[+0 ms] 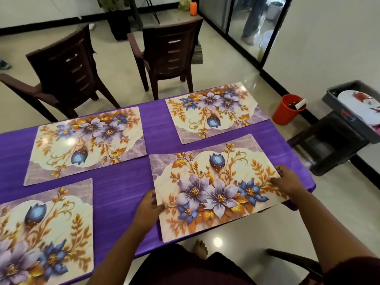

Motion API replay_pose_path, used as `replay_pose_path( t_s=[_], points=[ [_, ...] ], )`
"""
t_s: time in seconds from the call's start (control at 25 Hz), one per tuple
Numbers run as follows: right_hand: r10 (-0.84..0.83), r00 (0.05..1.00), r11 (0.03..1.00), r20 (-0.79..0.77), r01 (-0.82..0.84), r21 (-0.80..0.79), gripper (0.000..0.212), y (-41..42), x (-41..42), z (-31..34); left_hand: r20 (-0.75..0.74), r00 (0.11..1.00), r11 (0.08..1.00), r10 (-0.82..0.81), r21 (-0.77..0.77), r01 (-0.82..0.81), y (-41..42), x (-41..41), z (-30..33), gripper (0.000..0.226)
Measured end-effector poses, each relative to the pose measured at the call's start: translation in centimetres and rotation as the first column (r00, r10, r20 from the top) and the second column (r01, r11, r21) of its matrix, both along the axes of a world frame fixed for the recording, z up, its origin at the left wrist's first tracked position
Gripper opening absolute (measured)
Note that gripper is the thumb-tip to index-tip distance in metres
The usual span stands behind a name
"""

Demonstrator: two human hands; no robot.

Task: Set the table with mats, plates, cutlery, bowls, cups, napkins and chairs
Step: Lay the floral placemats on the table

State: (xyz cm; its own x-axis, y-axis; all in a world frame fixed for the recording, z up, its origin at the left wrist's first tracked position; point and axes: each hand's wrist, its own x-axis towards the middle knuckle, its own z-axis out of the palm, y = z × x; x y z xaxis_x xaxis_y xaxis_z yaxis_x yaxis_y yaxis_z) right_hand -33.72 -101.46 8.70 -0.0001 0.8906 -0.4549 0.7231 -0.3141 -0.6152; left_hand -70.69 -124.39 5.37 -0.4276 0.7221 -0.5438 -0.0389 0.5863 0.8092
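**A:** Purple cloth covers the desk (127, 194), and four floral mats lie on it. How far along would you say the setting is?

**B:** Early, I'd judge. Three mats lie flat: the far left mat (86, 145), the far right mat (213, 112) and the near left mat (45, 233). The near right mat (216, 188) sits at the desk's near right corner, its near edge overhanging the cloth.

**A:** And the hands?

**B:** The left hand (149, 208) pinches that mat's left edge, fingers curled over it. The right hand (287, 182) holds its right edge the same way.

**A:** What's left?

**B:** Nearly everything. No plates, cutlery, bowls, cups or napkins are on the desk. A plate (362, 108) lies in a grey tray (337, 95) well to the right of the desk, with a red bucket (287, 112) between. Two dark chairs (164, 56) stand beyond the desk's far edge, apart from it and turned away
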Motion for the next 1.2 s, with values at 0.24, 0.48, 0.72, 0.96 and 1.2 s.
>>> replay_pose_path(
  t_s=[0.24, 0.48, 0.72, 0.96, 1.2],
  points=[
    [0.038, 0.986, 0.996, 0.162, -0.051, 0.075, 0.035, 1.4, 0.2, -2.1, -0.375, 0.906, 0.979, -0.197, -0.132, 0.158, 1.3, 0.7, 0.1, 0.048],
    [0.012, 0.96, 0.993, 0.281, -0.044, 0.109, 0.037, 2.1, 0.6, -2.7, -0.456, 0.83, 0.943, -0.322, -0.229, 0.24, 1.3, 1.8, -1.0, 0.057],
    [0.038, 0.973, 0.996, 0.228, -0.054, 0.065, 0.041, 1.9, 0.9, -3.0, -0.403, 0.876, 0.96, -0.267, -0.192, 0.204, 2.1, 1.8, -0.7, 0.052],
    [0.065, 0.949, 0.991, 0.308, -0.099, 0.095, 0.05, 1.4, 0.4, -3.7, -0.426, 0.873, 0.968, -0.236, -0.187, 0.17, 1.5, 1.6, -1.3, 0.061],
    [0.129, 0.909, 0.982, 0.397, -0.174, 0.08, 0.053, 1.2, 0.1, -4.1, -0.533, 0.825, 0.972, -0.186, -0.223, 0.075, 1.1, 2.2, -1.3, 0.08]
  ],
)
